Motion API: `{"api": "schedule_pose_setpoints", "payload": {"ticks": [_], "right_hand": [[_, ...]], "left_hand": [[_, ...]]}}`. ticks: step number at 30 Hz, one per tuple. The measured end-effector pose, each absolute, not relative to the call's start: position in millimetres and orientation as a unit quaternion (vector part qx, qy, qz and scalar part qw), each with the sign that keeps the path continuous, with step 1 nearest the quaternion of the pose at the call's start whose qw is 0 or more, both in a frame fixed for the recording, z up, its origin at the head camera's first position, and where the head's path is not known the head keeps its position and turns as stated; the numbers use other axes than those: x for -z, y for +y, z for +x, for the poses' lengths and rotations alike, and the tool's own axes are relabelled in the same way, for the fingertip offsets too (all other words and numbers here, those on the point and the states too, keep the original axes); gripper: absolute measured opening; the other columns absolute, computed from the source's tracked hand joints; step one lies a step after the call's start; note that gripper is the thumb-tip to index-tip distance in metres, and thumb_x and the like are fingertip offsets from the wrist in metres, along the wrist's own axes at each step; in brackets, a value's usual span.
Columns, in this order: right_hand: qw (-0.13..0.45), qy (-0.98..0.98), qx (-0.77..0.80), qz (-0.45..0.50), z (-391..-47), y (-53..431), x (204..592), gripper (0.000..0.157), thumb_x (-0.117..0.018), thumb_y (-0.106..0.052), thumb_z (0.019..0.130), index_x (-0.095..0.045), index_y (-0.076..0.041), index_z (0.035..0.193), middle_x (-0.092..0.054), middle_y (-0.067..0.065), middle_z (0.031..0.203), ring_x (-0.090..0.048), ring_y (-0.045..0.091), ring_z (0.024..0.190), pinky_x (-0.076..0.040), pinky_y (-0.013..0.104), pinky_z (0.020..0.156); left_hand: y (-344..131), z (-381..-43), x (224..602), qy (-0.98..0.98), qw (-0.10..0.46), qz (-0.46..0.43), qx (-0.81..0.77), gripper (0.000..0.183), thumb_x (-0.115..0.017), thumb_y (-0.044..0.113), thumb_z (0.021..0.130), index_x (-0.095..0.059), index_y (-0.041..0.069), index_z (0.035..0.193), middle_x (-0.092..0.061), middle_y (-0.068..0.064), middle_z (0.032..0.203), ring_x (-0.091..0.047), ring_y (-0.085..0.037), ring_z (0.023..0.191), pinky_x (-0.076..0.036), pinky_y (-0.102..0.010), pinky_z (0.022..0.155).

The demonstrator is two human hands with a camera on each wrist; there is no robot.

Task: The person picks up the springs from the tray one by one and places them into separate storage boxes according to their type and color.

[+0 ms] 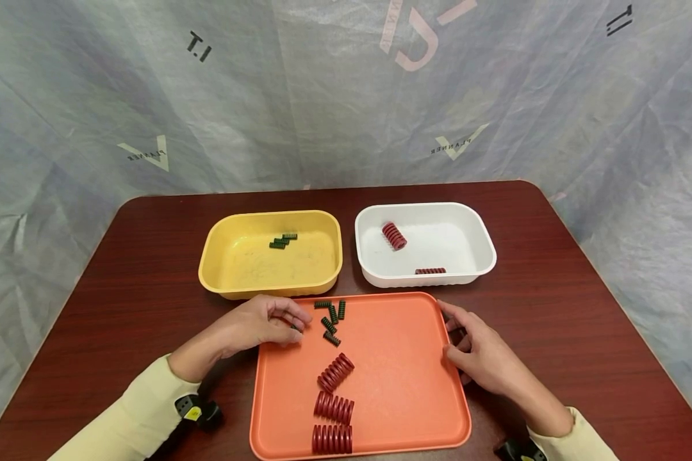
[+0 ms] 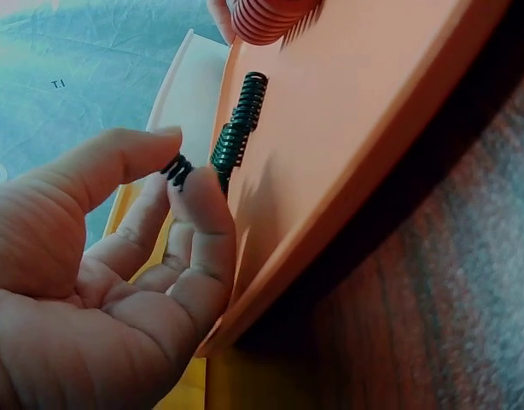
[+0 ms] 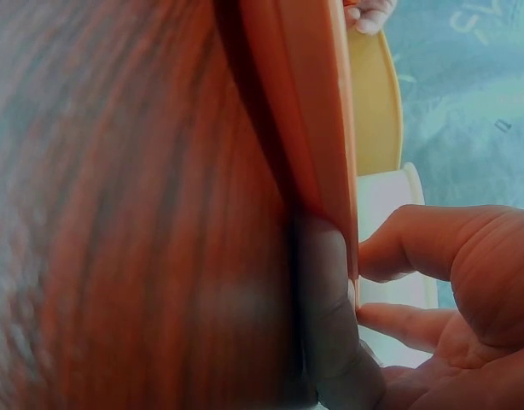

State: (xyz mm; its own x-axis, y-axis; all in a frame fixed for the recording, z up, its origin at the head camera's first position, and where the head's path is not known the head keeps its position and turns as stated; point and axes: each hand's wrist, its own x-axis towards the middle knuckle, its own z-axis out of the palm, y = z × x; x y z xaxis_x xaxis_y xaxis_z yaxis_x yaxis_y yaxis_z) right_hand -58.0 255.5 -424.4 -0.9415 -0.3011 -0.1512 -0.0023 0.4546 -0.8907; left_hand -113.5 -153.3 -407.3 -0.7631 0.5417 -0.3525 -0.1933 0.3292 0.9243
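Note:
Between thumb and finger, my left hand (image 1: 259, 326) pinches a small dark green spring (image 2: 177, 172) above the left rim of an orange tray (image 1: 403, 365). My right hand (image 1: 483, 355) holds the tray's right rim, with the thumb at the upper edge and a finger (image 3: 323, 290) along the outer underside. Several small green springs (image 1: 322, 305) lie loosely grouped on the tray, just right of my left hand. Nearer to me, three thick red springs (image 1: 332, 440) lie in a column on the tray.
Behind the tray stands a yellow bin (image 1: 230, 256) with three small green springs (image 1: 281, 241) inside. To its right is a white bin (image 1: 455, 240) holding two red springs (image 1: 394, 236). The dark wooden table (image 1: 559, 288) backs onto a grey printed curtain (image 1: 334, 96).

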Motion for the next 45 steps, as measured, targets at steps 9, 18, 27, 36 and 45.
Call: {"api": "schedule_pose_setpoints", "payload": {"ticks": [9, 18, 27, 36, 45], "right_hand": [[0.146, 0.841, 0.514, -0.091, -57.9, 255.4, 424.0, 0.078, -0.065, 0.010, 0.090, -0.034, -0.007, 0.159, -0.054, 0.022, 0.119, -0.066, 0.022, 0.069, -0.058, 0.036, 0.041], [0.145, 0.841, 0.513, -0.090, -57.6, 255.3, 424.2, 0.077, -0.065, 0.009, 0.090, -0.034, -0.006, 0.159, -0.053, 0.022, 0.119, -0.065, 0.021, 0.069, -0.058, 0.036, 0.041], [0.142, 0.844, 0.509, -0.091, -57.7, 255.7, 424.1, 0.077, -0.065, 0.010, 0.090, -0.035, -0.007, 0.158, -0.054, 0.022, 0.118, -0.065, 0.021, 0.068, -0.057, 0.036, 0.041], [0.142, 0.845, 0.507, -0.089, -56.9, 255.4, 424.3, 0.077, -0.066, 0.009, 0.090, -0.035, -0.007, 0.158, -0.053, 0.022, 0.119, -0.065, 0.020, 0.068, -0.057, 0.036, 0.041], [0.146, 0.844, 0.509, -0.090, -57.0, 255.6, 425.0, 0.077, -0.066, 0.008, 0.091, -0.034, -0.007, 0.159, -0.054, 0.021, 0.120, -0.065, 0.020, 0.069, -0.057, 0.036, 0.041]], "left_hand": [[-154.5, -113.6, 399.6, 0.689, 0.363, 0.101, -0.619, 0.034, -0.066, 0.004, 0.099, -0.063, -0.014, 0.128, -0.069, -0.027, 0.121, -0.072, -0.024, 0.093, -0.064, -0.037, 0.080], [-157.8, -122.2, 379.9, 0.684, 0.351, 0.122, -0.627, 0.035, -0.063, 0.006, 0.103, -0.061, -0.016, 0.130, -0.066, -0.031, 0.124, -0.072, -0.017, 0.091, -0.063, -0.032, 0.079], [-163.6, -137.4, 359.0, 0.709, 0.316, 0.123, -0.618, 0.034, -0.061, 0.005, 0.104, -0.061, -0.014, 0.132, -0.070, -0.026, 0.120, -0.072, -0.020, 0.091, -0.064, -0.037, 0.081], [-171.5, -158.5, 345.4, 0.731, 0.296, 0.081, -0.609, 0.035, -0.064, 0.012, 0.104, -0.064, -0.009, 0.133, -0.073, -0.014, 0.114, -0.073, -0.020, 0.093, -0.063, -0.034, 0.082], [-181.7, -186.4, 341.4, 0.744, 0.292, 0.054, -0.598, 0.039, -0.062, 0.013, 0.105, -0.060, -0.009, 0.137, -0.072, -0.013, 0.116, -0.073, -0.025, 0.099, -0.063, -0.034, 0.082]]}}
